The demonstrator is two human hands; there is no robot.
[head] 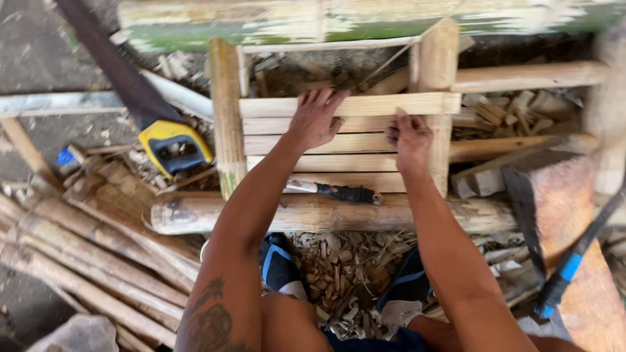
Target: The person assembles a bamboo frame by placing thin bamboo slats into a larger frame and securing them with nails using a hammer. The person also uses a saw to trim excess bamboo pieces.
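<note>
A small bamboo frame (225, 117) lies in front of me with several flat slats (365, 163) laid across it. My left hand (316, 120) lies palm down on the top slat (391, 104), fingers spread over its far edge. My right hand (409, 140) presses on the slats just right of it, fingers curled at the second slat near the right post (438, 58). Neither hand holds a tool. A knife with a black handle (345, 193) rests on the lowest slat, below both hands.
A handsaw with a yellow and black handle (171, 146) lies to the left. A thick bamboo pole (326, 214) crosses in front of my feet. Bamboo poles (85, 261) pile at lower left. A blade with a blue-banded handle (561, 274) rests on a board at right. Chips cover the ground.
</note>
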